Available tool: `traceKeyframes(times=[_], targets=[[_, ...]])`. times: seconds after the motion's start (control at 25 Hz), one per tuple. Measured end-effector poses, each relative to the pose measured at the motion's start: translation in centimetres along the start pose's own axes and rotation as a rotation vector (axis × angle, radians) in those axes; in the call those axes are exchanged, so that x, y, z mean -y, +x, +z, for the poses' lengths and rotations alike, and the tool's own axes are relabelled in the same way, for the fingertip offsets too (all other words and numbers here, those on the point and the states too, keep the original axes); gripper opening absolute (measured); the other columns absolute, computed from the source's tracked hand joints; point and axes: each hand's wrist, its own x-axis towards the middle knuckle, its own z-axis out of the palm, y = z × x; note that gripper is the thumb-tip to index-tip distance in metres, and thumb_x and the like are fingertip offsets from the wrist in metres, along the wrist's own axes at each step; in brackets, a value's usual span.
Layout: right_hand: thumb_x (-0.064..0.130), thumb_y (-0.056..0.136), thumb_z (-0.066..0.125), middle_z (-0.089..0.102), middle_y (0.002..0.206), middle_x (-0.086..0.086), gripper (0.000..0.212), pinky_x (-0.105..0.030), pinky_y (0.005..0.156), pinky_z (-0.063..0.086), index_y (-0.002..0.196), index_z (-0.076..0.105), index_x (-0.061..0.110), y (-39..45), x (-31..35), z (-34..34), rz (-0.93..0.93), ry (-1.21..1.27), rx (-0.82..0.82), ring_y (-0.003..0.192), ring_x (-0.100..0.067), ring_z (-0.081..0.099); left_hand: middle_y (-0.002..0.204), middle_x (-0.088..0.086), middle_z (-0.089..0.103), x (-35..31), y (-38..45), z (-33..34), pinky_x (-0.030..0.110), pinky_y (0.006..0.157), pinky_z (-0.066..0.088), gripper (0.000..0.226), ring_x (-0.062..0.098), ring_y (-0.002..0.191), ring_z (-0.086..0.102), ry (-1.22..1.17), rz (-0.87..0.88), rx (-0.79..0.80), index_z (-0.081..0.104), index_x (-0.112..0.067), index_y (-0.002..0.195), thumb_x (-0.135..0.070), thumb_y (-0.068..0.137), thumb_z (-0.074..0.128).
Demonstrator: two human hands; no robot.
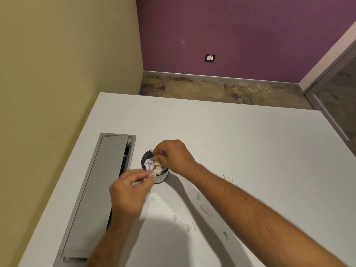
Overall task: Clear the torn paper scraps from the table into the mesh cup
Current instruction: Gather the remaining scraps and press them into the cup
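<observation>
- While both hands work over it, the white table [240, 143] fills most of the view, with a tan wall to its left and a purple wall beyond its far edge.
- Set into the table on the left is a long grey cable hatch [100, 193], its lid slightly ajar along the right side.
- Reaching in from the lower right, the right hand [171, 157] hangs over the mesh cup, fingertips pressed together on a small white bit of paper above the rim.
- Coming from below, the left hand [129, 191] sits just beside the near side of the cup, thumb and fingers pinching a thin white strip [148, 177] that points toward the cup.
- Between the two hands stands the dark mesh cup [160, 176], upright, holding crumpled white and tan paper.
- Several small paper scraps [207, 209] lie loose on the table near the right forearm, well apart from the cup.
</observation>
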Motion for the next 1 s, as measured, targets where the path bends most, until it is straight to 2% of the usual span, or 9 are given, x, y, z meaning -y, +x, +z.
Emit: traceKeyframes(times=[0.16,0.28,0.36,0.44,0.52,0.64,0.76,0.88,1.0], targets=[[0.013,0.092,0.059,0.074,0.096,-0.008,0.024,-0.039,0.078,0.051,0.113,0.070,0.017,-1.1,-0.5,-0.2,-0.180,-0.125,0.106,0.091,-0.028,0.062,0.082,-0.008,0.070,-0.4,4.5,0.0,0.004,0.068,0.047,0.017,-0.002,0.072,0.064,0.240,0.088,0.003,0.079,-0.018,0.085,-0.005,0.074,0.078],[0.003,0.089,0.054,0.071,0.117,-0.009,0.047,-0.037,0.092,0.050,0.134,0.055,0.017,-2.2,-1.3,-0.9,-0.119,0.007,0.085,0.108,-0.028,0.063,0.084,0.002,0.070,-0.1,6.2,1.0,0.023,0.073,0.052,0.014,0.013,0.074,0.064,0.495,0.232,0.138,0.078,-0.013,0.090,-0.008,0.078,0.076],[-0.005,0.088,0.050,0.069,0.124,-0.007,0.055,-0.026,0.100,0.047,0.139,0.050,0.016,-3.4,-2.2,-1.5,-0.060,0.148,0.027,0.118,-0.021,0.062,0.091,0.008,0.070,0.2,7.2,1.7,0.035,0.077,0.053,0.013,0.026,0.084,0.063,0.672,0.276,0.232,0.077,-0.014,0.095,-0.014,0.083,0.072],[-0.010,0.089,0.049,0.069,0.123,-0.003,0.054,-0.010,0.096,0.044,0.137,0.053,0.015,-5.0,-3.5,-2.0,0.001,0.263,-0.062,0.117,-0.011,0.062,0.099,0.008,0.069,0.5,7.8,2.3,0.041,0.079,0.051,0.017,0.032,0.094,0.056,0.897,0.313,0.371,0.075,-0.016,0.102,-0.020,0.089,0.064],[-0.010,0.090,0.050,0.070,0.119,0.000,0.048,-0.013,0.097,0.047,0.130,0.060,0.014,-6.9,-5.2,-2.7,0.094,0.342,-0.149,0.110,-0.007,0.065,0.100,0.006,0.068,0.8,7.6,2.5,0.042,0.076,0.046,0.015,0.033,0.095,0.050,1.029,0.395,0.431,0.075,-0.017,0.100,-0.019,0.091,0.062],[-0.005,0.090,0.056,0.069,0.110,0.012,0.039,-0.023,0.094,0.053,0.119,0.068,0.017,-10.0,-8.9,-3.8,0.273,0.330,-0.247,0.096,0.000,0.066,0.093,0.006,0.065,0.5,6.9,2.3,0.043,0.068,0.043,0.008,0.035,0.087,0.052,1.032,0.540,0.316,0.073,-0.013,0.088,-0.020,0.086,0.068],[0.002,0.087,0.065,0.073,0.110,0.006,0.029,-0.026,0.091,0.054,0.111,0.072,0.017,-12.9,-13.3,-4.8,0.486,0.204,-0.294,0.091,-0.006,0.067,0.094,0.006,0.065,-0.8,5.0,3.4,0.042,0.069,0.050,0.012,0.032,0.083,0.055,0.818,0.695,0.214,0.071,-0.013,0.093,-0.019,0.083,0.073],[0.015,0.086,0.071,0.070,0.120,-0.001,0.030,-0.023,0.090,0.046,0.117,0.069,0.017,-14.6,-16.1,-5.0,0.633,0.049,-0.166,0.096,-0.012,0.063,0.105,0.008,0.063,-1.2,1.4,6.8,0.040,0.079,0.053,0.036,0.031,0.094,0.057,0.624,0.698,0.438,0.067,-0.011,0.110,-0.030,0.081,0.075],[0.039,0.079,0.077,0.062,0.127,-0.002,0.055,-0.031,0.096,0.044,0.127,0.058,0.017,-14.6,-16.3,-4.5,0.580,-0.070,0.106,0.115,-0.021,0.056,0.145,0.006,0.037,0.4,-2.0,11.0,0.040,0.104,0.039,0.076,0.030,0.128,0.037,0.787,0.415,0.840,0.038,-0.021,0.142,-0.050,0.078,0.069]])
